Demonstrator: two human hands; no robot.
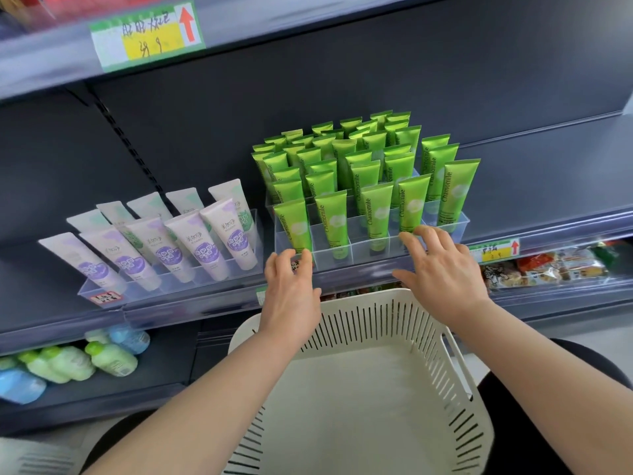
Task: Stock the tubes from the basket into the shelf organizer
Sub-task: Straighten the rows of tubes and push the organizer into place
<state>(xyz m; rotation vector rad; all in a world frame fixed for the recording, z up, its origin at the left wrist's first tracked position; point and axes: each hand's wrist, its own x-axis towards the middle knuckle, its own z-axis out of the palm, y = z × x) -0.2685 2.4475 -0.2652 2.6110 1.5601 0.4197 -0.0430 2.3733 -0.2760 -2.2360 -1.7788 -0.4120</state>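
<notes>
A clear plastic shelf organizer (455, 222) stands on the middle shelf, filled with several upright green tubes (334, 219) in rows. My left hand (291, 289) rests its fingertips on the organizer's front left corner, fingers apart, holding nothing. My right hand (438, 265) touches the organizer's front wall toward the right, fingers spread, with nothing in it. Below my hands sits the white slotted basket (455, 382); no tubes show inside it.
A second clear organizer (253, 219) with purple and pale tubes (205, 245) stands to the left on the same shelf. Green and blue bottles (109, 358) lie on the lower shelf left, packaged snacks (548, 267) lower right. A price tag (147, 36) hangs above.
</notes>
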